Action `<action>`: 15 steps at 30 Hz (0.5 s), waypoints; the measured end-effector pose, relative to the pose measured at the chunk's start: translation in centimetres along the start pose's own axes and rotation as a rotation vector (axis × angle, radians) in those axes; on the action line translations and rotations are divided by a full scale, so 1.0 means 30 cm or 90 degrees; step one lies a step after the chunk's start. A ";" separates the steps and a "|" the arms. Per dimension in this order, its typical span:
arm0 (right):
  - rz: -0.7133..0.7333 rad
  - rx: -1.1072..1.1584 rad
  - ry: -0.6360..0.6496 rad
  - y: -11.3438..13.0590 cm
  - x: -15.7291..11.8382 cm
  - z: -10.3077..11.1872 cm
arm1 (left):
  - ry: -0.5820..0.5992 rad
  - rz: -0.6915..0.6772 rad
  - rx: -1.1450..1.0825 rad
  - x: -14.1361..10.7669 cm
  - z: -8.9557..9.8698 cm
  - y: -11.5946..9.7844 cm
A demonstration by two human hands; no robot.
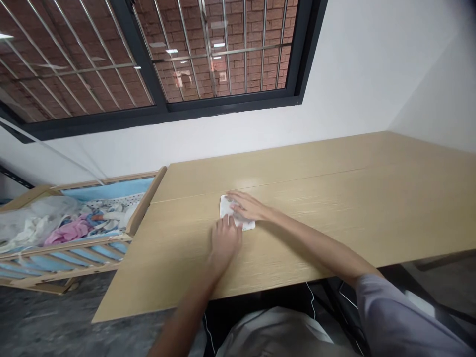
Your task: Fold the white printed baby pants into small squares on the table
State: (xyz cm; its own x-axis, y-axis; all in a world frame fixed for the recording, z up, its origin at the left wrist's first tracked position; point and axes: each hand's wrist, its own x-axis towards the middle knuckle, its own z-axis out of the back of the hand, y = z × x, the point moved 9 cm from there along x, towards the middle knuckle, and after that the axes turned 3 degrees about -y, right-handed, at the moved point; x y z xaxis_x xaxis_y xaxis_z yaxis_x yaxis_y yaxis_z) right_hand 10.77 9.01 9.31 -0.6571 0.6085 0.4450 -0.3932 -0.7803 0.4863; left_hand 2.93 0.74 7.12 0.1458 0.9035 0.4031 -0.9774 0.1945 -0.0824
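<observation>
item: white cloth [224, 208], small, roughly four-sided, with a faint mark near its upper edge. location: on the tabletop [316, 213], towards its near left part, beneath and between the two hands.

handling, as judged: light, limp, not fragile; likely to bunch under uneven pressure and to slide easily on the smooth board. best hold: a flat palm over the middle, or a pinch at the free corner at 4 o'clock.

right hand [247, 204]: enters from 4 o'clock; fingers extended and somewhat parted, laid across the cloth's upper part, not closed round it. left hand [226, 239]: enters from 7 o'clock; fingers bent and close together, their tips at the cloth's lower edge; whether they pinch it, cannot be told.

tabletop: pale, wood-toned, broad and flat, with a soft sheen and fine ripple-like lines; a thin seam crosses it at 12 o'clock from the cloth.

cot [139, 210]: at 9 o'clock, beside the table's end; pale slatted wood, light blue lining. contents: rumpled soft fabrics, including a pink cloth [69, 231], and filmy, translucent material.

window frame [234, 105]: at 12 o'clock, dark, straight-edged; slim metal bars and rough reddish brick beyond. wall [357, 74]: at 1 o'clock, white, matte, plain. floor [33, 322]: at 7 o'clock, mottled grey.
</observation>
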 end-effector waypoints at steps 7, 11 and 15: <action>0.166 0.097 0.252 0.245 -0.110 -0.199 | 0.037 0.011 -0.013 -0.197 -0.066 -0.091; 0.100 0.119 0.298 0.138 -0.121 -0.268 | 0.017 0.002 0.007 -0.204 -0.072 -0.081; 0.065 0.092 0.283 0.027 -0.090 -0.286 | -0.006 0.006 -0.012 -0.208 -0.059 -0.062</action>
State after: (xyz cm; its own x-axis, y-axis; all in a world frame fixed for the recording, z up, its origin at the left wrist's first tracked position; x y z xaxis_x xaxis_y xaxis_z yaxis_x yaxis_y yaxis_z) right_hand 6.71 5.51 2.05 -0.9114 0.3843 0.1473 -0.2394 -0.7862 0.5698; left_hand 4.11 -4.59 3.14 0.1350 0.9015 0.4112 -0.9757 0.1933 -0.1034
